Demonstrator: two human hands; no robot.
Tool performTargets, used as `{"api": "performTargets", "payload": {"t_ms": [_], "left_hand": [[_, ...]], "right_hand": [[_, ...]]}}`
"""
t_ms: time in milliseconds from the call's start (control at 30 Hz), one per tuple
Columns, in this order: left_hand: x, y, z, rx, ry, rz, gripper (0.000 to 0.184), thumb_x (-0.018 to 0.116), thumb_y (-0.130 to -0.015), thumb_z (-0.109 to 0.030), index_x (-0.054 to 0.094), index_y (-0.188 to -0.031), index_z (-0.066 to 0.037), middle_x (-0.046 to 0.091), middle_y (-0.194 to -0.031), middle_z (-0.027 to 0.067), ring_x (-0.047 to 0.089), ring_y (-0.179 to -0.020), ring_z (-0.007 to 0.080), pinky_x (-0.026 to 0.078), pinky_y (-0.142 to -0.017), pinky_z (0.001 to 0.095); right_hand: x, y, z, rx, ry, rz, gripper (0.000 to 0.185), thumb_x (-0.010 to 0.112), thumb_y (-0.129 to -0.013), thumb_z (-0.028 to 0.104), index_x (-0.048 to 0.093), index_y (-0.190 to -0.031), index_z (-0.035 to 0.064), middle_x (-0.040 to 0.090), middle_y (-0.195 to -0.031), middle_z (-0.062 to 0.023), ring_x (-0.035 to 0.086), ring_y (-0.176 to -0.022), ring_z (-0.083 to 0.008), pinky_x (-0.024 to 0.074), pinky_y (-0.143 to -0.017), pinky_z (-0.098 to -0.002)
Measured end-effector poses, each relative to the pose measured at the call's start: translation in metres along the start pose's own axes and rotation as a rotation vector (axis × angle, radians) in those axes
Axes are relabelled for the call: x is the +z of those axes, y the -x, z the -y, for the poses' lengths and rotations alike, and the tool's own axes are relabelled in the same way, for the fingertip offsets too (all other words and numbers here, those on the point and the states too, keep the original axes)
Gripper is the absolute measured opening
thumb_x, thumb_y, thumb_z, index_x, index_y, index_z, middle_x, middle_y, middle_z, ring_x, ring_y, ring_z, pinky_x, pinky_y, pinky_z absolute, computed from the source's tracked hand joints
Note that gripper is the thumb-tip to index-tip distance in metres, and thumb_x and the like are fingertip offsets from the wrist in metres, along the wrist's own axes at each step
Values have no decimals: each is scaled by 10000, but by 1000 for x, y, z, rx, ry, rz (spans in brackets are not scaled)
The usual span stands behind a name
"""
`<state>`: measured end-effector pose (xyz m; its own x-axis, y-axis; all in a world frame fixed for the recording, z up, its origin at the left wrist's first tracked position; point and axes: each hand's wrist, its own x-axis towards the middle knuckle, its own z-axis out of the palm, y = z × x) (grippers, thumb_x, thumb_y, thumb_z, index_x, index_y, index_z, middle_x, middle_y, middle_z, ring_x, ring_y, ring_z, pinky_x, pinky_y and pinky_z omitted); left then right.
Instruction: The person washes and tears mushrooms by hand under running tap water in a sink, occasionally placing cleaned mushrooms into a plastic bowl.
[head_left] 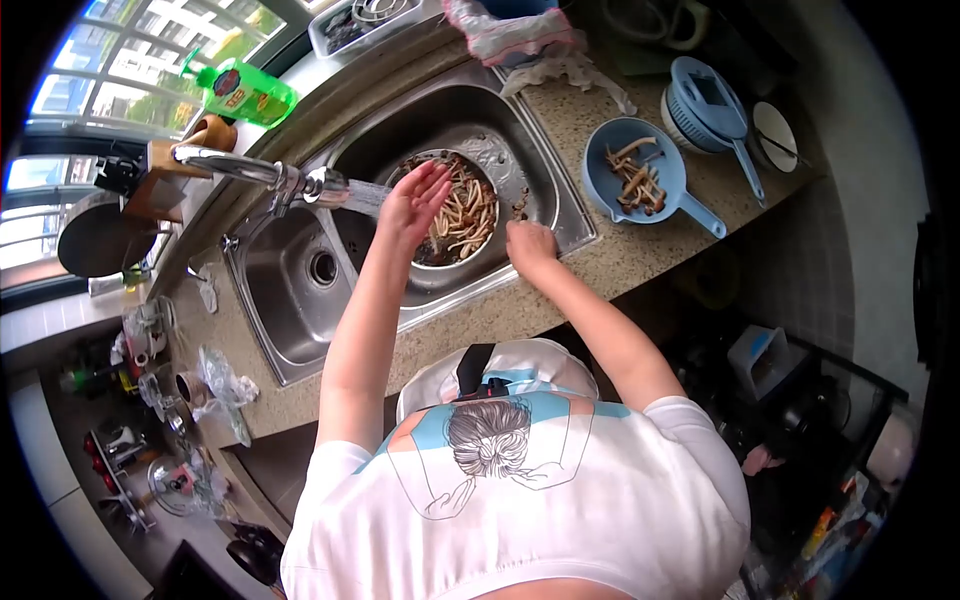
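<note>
Water runs from the faucet (325, 186) toward my left hand (415, 203), which is held palm up with its fingers apart over the left side of a round bowl (496, 222). Thin-stemmed brown mushrooms (468, 212) fill this bowl in the large sink basin (375, 150). My right hand (531, 246) is closed at the basin's right front side, just right of the bowl, with small brown bits beyond it; what its fingers hold, if anything, is hidden. A blue handled strainer (600, 180) on the counter to the right holds more mushrooms (640, 180).
A smaller basin (290, 300) adjoins on the left. Green soap bottle (245, 92) stands behind the faucet. A blue lidded basket (705, 95) and white bowl (775, 135) are at the right; plastic bags (225, 385) lie at the left. The counter edge runs before me.
</note>
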<state>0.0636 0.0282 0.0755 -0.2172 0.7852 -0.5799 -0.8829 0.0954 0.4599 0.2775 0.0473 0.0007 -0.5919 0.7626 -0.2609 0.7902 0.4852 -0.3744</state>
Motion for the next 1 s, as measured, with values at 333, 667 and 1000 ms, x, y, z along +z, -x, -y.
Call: {"api": "performTargets", "payload": {"t_ms": [333,667,1000], "left_hand": [[-116,25,-19,53,86,-251,364,485,-881,-143,411,-1208,0,453,-1236,187,443,-1144,366,387,-969,479],[-165,53,-12,-33,-121,-318,226,485,-888,-126,538,-1095,-52,603,-938,98,579,-819,188,500,-725,308],[-132,13,5,238,-734,-107,183,620,-813,-107,639,-945,19,641,-831,27,562,-748,79,440,-663,220]], "right_hand": [[30,-49,61,-292,-302,-31,156,542,-784,182,605,-810,42,598,-811,-144,572,-790,-342,451,-679,-435],[94,-79,126,151,-30,274,316,660,-725,329,656,-829,31,638,-849,-171,619,-850,-314,484,-745,-398],[63,-71,129,-101,-696,108,159,604,-770,136,605,-712,-12,616,-637,-86,571,-565,-145,437,-543,-290]]}}
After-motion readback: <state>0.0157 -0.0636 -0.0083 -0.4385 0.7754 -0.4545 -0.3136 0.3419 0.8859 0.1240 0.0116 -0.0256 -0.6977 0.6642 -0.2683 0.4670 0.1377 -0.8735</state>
